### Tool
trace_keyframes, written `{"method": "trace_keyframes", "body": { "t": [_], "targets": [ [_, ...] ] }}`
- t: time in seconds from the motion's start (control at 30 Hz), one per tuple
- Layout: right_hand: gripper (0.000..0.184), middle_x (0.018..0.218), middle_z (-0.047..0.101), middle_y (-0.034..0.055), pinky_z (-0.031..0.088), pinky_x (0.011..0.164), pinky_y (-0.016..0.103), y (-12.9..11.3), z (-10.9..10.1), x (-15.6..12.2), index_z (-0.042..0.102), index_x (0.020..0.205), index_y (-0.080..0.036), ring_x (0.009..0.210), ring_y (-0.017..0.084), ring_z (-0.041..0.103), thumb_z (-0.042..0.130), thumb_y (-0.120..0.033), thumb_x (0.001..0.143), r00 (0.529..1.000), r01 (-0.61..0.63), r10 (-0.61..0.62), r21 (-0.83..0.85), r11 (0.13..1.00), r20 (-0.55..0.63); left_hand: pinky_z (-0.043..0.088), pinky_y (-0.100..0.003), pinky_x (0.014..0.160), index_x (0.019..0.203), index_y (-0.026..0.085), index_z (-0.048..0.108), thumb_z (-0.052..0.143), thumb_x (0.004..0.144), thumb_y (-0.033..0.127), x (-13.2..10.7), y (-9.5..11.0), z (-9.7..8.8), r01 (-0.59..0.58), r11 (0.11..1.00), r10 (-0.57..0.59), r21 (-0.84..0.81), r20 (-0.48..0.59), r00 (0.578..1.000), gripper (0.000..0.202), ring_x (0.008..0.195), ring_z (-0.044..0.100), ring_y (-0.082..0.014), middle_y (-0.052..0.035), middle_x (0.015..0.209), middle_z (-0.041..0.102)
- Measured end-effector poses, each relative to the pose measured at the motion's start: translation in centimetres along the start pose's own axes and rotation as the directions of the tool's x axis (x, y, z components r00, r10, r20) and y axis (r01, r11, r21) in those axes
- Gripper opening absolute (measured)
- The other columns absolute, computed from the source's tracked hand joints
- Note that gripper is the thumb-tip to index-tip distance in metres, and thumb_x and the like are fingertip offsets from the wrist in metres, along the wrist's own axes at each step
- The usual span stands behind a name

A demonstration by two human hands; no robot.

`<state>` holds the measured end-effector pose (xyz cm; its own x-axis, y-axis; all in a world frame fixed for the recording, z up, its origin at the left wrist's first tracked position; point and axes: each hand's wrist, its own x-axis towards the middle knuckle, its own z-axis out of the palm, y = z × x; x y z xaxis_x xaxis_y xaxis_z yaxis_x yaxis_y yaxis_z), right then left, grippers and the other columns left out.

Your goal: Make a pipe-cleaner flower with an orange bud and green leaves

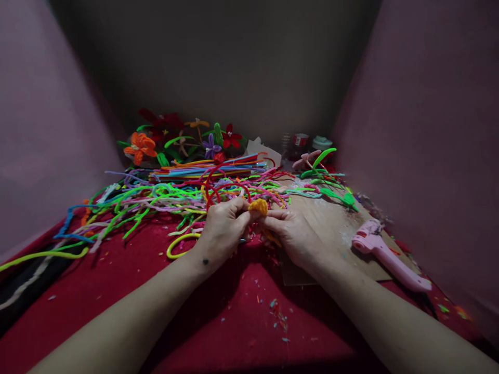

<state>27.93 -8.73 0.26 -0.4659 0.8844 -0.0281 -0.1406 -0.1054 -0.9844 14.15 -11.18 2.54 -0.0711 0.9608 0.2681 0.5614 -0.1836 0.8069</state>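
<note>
My left hand (226,223) and my right hand (292,234) meet over the middle of the red-covered table. Between their fingertips they pinch a small folded piece of yellow-orange pipe cleaner (258,207), its looped top showing above the thumbs. More of the same yellow-orange colour hangs below the right fingers, partly hidden by them. Both hands are closed, fingers curled inward. Just left of my left wrist a yellow pipe cleaner loop (180,245) lies on the cloth.
Loose coloured pipe cleaners (167,195) are heaped behind the hands, with a straight bundle (206,170) beyond. Finished pipe-cleaner flowers (140,148) stand at the back left. On the right, a pink glue gun (390,254) lies partly over a cardboard sheet (331,223). Scraps (278,317) litter the red cloth (218,337).
</note>
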Motion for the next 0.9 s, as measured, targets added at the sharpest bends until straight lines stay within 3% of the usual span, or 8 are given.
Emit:
{"method": "trace_keyframes", "body": {
  "t": [0.1, 0.17, 0.33, 0.43, 0.57, 0.7, 0.9],
  "targets": [
    [0.015, 0.045, 0.043, -0.0052, 0.024, 0.041, 0.022, -0.1, 0.0, 0.0, 0.054, 0.055, -0.016, 0.040, 0.006, 0.034, 0.052, -0.022, 0.069, 0.999, 0.009, -0.011, -0.043, 0.999, -0.035, 0.036, -0.021, 0.049, 0.062, 0.016, 0.056, 0.058, 0.073, 0.021, 0.3, -0.5, -0.4, -0.174, 0.947, 0.192, 0.271, -0.043, 0.980, 0.013, 0.049, 0.048, -0.0093, 0.0022, 0.054, 0.056],
    [0.014, 0.045, 0.044, -0.0047, 0.024, 0.040, 0.022, -0.2, -0.1, 0.0, 0.055, 0.055, -0.016, 0.039, 0.006, 0.034, 0.052, -0.021, 0.068, 0.997, -0.006, 0.001, -0.072, 0.997, -0.077, 0.037, -0.022, 0.051, 0.067, 0.016, 0.057, 0.063, 0.071, 0.025, 0.5, -0.6, -0.8, -0.236, 0.911, 0.262, 0.338, -0.034, 0.964, 0.012, 0.053, 0.050, -0.0106, 0.0010, 0.059, 0.058],
    [0.016, 0.046, 0.044, -0.0044, 0.023, 0.041, 0.022, -0.4, -0.3, 0.0, 0.056, 0.055, -0.014, 0.041, 0.007, 0.034, 0.051, -0.023, 0.067, 0.992, 0.034, -0.050, -0.129, 0.991, -0.118, 0.039, -0.021, 0.050, 0.093, 0.017, 0.055, 0.062, 0.073, 0.026, 0.6, 0.0, -1.4, -0.232, 0.966, 0.237, 0.113, -0.034, 0.971, 0.023, 0.052, 0.049, -0.0097, 0.0031, 0.062, 0.055],
    [0.018, 0.047, 0.042, -0.0049, 0.022, 0.042, 0.022, -0.5, -0.4, -0.1, 0.055, 0.055, -0.015, 0.043, 0.007, 0.031, 0.051, -0.025, 0.068, 0.985, 0.087, -0.113, -0.191, 0.978, -0.131, 0.038, -0.020, 0.046, 0.092, 0.018, 0.055, 0.055, 0.079, 0.028, 0.4, 0.5, -1.3, -0.197, 0.979, 0.197, -0.058, -0.013, 0.980, 0.016, 0.048, 0.048, -0.0085, 0.0035, 0.060, 0.054],
    [0.020, 0.047, 0.042, -0.0044, 0.022, 0.043, 0.023, -0.7, -0.3, -0.2, 0.055, 0.054, -0.014, 0.044, 0.007, 0.031, 0.048, -0.024, 0.069, 0.983, 0.090, -0.135, -0.308, 0.947, -0.127, 0.037, -0.019, 0.043, 0.088, 0.018, 0.055, 0.051, 0.082, 0.027, 0.3, 0.7, -1.1, -0.185, 0.972, 0.186, -0.147, -0.005, 0.982, 0.012, 0.046, 0.048, -0.0076, 0.0034, 0.059, 0.054],
    [0.020, 0.047, 0.040, -0.0045, 0.023, 0.044, 0.023, -0.8, -0.2, -0.4, 0.053, 0.052, -0.015, 0.045, 0.007, 0.031, 0.046, -0.022, 0.070, 0.985, 0.093, -0.139, -0.363, 0.927, -0.103, 0.036, -0.018, 0.044, 0.087, 0.019, 0.056, 0.051, 0.081, 0.023, 0.4, 0.4, -1.1, -0.270, 0.958, 0.269, -0.098, -0.016, 0.963, 0.009, 0.045, 0.045, -0.0067, 0.0053, 0.056, 0.050],
    [0.022, 0.045, 0.032, -0.0059, 0.020, 0.043, 0.023, -0.9, -0.2, -0.6, 0.045, 0.048, -0.017, 0.044, 0.007, 0.027, 0.045, -0.022, 0.069, 0.983, 0.115, -0.161, -0.385, 0.916, -0.090, 0.040, -0.018, 0.054, 0.080, 0.017, 0.058, 0.052, 0.078, 0.014, 0.5, 0.1, -1.4, -0.422, 0.892, 0.431, 0.162, -0.026, 0.902, 0.007, 0.058, 0.052, -0.0080, 0.0028, 0.066, 0.057]
  ]
}}
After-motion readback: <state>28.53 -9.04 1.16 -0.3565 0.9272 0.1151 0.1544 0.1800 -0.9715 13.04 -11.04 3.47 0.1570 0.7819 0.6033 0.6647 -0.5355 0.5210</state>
